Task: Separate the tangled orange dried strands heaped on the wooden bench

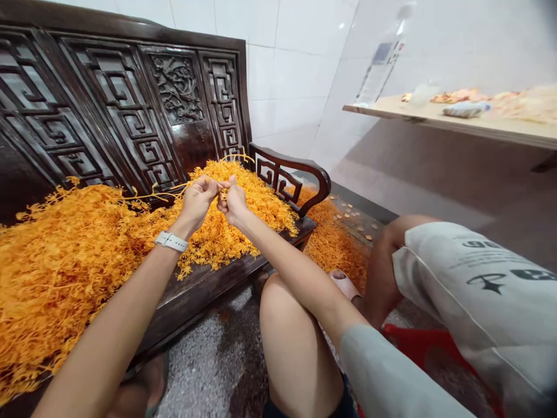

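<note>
1. Dark, glossy carved-wood bench (187,141): its seat carries the material, presumably for easy reach.
2. Orange-yellow heap of frilly, stringy pieces (87,249): two joined mounds, loose on the seat without a container.
3. Pale wooden wall shelf (452,120): well apart from the hands.
4. Orange heap of thin strands (331,244): on the floor beyond the armrest.
5. Clear plastic bottle (383,55): stands on the shelf; contents unclear.
6. Left hand (200,200), right hand (234,200): meeting above the mound; left appears to pinch item 7, perhaps to steady it; right's grip cannot be told.
7. Thin yellow strand (176,187): trails from the left fingertips.
</note>
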A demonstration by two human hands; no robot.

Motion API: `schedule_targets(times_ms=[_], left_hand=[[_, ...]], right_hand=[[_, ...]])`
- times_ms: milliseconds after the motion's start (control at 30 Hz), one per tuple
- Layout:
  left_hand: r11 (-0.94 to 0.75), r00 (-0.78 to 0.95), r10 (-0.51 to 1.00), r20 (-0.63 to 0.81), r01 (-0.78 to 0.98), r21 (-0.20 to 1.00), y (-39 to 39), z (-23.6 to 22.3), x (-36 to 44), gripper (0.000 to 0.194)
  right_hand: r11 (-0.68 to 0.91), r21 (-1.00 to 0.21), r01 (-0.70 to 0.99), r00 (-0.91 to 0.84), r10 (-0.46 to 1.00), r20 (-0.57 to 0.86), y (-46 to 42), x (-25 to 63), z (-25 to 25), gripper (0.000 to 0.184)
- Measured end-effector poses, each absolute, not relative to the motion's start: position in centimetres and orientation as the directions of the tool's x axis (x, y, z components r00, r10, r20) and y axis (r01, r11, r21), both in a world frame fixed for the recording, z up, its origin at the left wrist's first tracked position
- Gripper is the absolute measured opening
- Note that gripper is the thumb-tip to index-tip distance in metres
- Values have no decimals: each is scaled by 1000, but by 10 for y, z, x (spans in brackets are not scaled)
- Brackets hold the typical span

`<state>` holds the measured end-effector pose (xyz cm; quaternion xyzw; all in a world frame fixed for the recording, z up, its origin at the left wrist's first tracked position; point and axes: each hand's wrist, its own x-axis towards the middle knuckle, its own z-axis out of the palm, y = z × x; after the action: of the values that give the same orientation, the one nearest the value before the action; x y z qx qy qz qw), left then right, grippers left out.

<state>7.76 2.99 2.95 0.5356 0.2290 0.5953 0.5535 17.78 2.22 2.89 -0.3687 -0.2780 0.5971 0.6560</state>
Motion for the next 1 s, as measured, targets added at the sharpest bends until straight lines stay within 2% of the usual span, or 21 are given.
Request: schedule_targets(times_ms=[200,467,733,867,1000], left_hand=[[-197,61,968,243,-418,887,30,39,77,32],[43,153,986,68,-619,784,31,47,86,40],[217,250,966,-65,-650,728,41,51,71,35],[202,244,968,-51,-649,734,47,55,56,34],[215,333,943,-1,-607,765,50,60,50,32]], right_hand=[[111,-861,-496,150,988,41,19,180,37,21],[90,-846,-525,79,995,57,23,185,41,21],[11,-858,-514,-100,992,73,15,188,40,17],[-4,-857,-516,-245,959,143,8,187,43,12],[-9,-869,-495,-261,955,139,2,186,50,13]])
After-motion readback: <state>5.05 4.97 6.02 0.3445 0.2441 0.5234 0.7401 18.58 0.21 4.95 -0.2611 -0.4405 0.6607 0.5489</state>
